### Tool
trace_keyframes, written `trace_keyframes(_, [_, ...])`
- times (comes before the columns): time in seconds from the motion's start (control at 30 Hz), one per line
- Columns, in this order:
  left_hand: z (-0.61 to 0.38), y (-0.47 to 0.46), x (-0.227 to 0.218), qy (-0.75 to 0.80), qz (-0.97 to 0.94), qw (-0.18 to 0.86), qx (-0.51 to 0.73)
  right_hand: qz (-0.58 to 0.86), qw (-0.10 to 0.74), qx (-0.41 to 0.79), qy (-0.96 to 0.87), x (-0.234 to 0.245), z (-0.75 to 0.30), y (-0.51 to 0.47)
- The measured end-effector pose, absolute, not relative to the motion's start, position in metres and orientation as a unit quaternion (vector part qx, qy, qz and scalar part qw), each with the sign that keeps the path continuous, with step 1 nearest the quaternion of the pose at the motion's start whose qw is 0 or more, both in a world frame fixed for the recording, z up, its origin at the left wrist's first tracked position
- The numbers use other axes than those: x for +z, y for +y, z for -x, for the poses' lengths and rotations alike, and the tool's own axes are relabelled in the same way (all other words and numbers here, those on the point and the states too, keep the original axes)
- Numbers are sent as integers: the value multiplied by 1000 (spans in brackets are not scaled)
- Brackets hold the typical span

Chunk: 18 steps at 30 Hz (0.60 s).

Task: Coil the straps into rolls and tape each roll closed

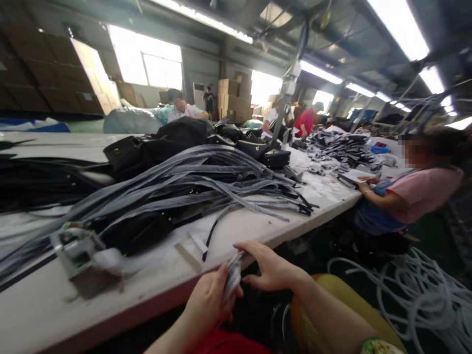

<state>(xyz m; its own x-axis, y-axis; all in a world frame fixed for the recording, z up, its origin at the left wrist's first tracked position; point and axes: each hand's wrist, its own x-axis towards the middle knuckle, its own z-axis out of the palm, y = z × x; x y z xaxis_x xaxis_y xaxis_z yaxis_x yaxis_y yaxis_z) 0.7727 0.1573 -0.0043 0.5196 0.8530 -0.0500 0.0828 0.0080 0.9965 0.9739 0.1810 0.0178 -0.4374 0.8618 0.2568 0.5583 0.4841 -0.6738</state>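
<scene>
My left hand (208, 300) and my right hand (267, 268) meet just below the near edge of the long white table (44, 305). Between them they pinch a small, pale grey, blurred piece (233, 273) that I cannot name. The left hand's fingers curl round its lower part. The right hand's fingers close on its top. Just beyond the hands a thin black strap (211, 236) hangs toward the table edge. A large heap of grey and black straps (191, 182) covers the table's middle.
Black bags (155, 145) are piled behind the straps. A metal tool (79, 250) sits at the near left. A seated person in a pink top (416, 194) works at the right, other people further back. White tubing (424, 295) lies coiled on the floor. Cardboard boxes (232, 98) stand behind.
</scene>
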Motion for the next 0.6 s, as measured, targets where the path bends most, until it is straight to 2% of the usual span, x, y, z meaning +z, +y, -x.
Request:
trace_keyframes(0.07, [-781, 160, 17, 346, -551, 673, 353, 396, 293, 348, -798, -6, -947, 173])
trace_keyframes(0.1, [-782, 167, 22, 349, -532, 651, 414, 387, 281, 410, -776, -19, -933, 165])
trace_keyframes(0.13, [-779, 177, 21, 357, -540, 593, 478, 378, 256, 477, -751, -29, -922, 155])
trace_keyframes(0.2, [-767, 194, 8, 378, -631, 403, 544, 329, 182, 613, -695, -39, -912, 138])
trace_keyframes(0.27, [-753, 202, -13, 383, -740, 251, 493, 278, 176, 703, -630, -33, -922, 135])
trace_keyframes(0.33, [-746, 198, -29, 379, -807, 206, 403, 293, 228, 706, -602, -18, -945, 150])
trace_keyframes(0.4, [-747, 190, -36, 398, -803, 277, 346, 367, 244, 610, -658, -6, -968, 177])
trace_keyframes(0.53, [-756, 182, -23, 396, -591, 627, 317, 507, 265, 245, -783, -8, -984, 216])
trace_keyframes(0.6, [-755, 185, -11, 342, -463, 751, 323, 495, 271, 208, -799, -22, -977, 220])
